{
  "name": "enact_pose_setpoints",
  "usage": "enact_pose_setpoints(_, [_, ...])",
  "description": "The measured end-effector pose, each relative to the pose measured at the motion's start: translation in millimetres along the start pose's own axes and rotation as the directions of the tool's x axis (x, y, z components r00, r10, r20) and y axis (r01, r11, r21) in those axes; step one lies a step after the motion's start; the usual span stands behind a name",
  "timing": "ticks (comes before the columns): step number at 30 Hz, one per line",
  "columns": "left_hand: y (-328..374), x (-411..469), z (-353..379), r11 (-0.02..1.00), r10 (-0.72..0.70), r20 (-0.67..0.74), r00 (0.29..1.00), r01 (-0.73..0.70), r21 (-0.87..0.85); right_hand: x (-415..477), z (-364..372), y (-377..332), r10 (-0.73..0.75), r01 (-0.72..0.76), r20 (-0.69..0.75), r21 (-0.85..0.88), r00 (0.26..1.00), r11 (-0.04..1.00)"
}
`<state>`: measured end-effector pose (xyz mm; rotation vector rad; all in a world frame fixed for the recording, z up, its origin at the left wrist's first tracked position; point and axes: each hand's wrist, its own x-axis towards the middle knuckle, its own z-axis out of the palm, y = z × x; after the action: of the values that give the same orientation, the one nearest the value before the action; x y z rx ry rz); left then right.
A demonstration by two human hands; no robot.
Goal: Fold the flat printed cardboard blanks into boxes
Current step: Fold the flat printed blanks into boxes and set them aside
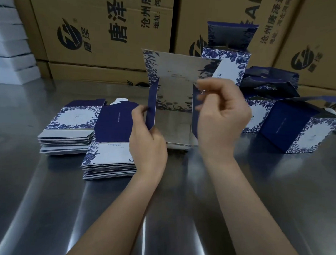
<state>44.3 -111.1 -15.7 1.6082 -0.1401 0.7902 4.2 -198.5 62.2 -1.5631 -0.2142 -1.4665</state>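
A half-opened blank (175, 83) stands upright at mid counter (44, 199), its bottom edge seemingly resting there so both sides can be worked at once. The left grip (147, 140) pinches the left navy side panel and the right grip (223, 114) pinches the right one, probably to square the walls. Flat stacks (110, 150) lie just left, within easy reach; finished boxes (298, 129) sit to the right, out of the way
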Motion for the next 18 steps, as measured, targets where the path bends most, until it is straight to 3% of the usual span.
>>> enact_pose_setpoints(2, [1,0,0,1.0,-0.006,0.013,1.0,0.007,-0.006,3,-8,15,0.056,-0.058,-0.034,-0.068,0.998,0.996])
enact_pose_setpoints(4, [4,-1,0,1.0,-0.008,0.013,1.0,0.008,-0.005,4,-14,32,0.29,-0.288,0.102,-0.028,0.952,0.957])
enact_pose_setpoints(6, [6,-1,0,1.0,0.004,0.024,1.0,-0.004,0.009,2,-19,46,0.493,-0.535,0.293,0.082,0.819,0.841])
enact_pose_setpoints(8, [9,-1,-1,1.0,0.016,0.042,0.999,-0.017,0.019,1,-21,56,0.593,-0.695,0.403,0.176,0.697,0.697])
enact_pose_setpoints(13, [11,-3,-2,0.992,0.121,0.11,0.986,-0.117,-0.044,5,-22,66,0.68,-0.792,0.415,0.223,0.604,0.568])
enact_pose_setpoints(18, [10,-3,1,0.964,0.181,0.213,0.96,-0.131,-0.23,5,-22,70,0.697,-0.811,0.414,0.292,0.585,0.507])
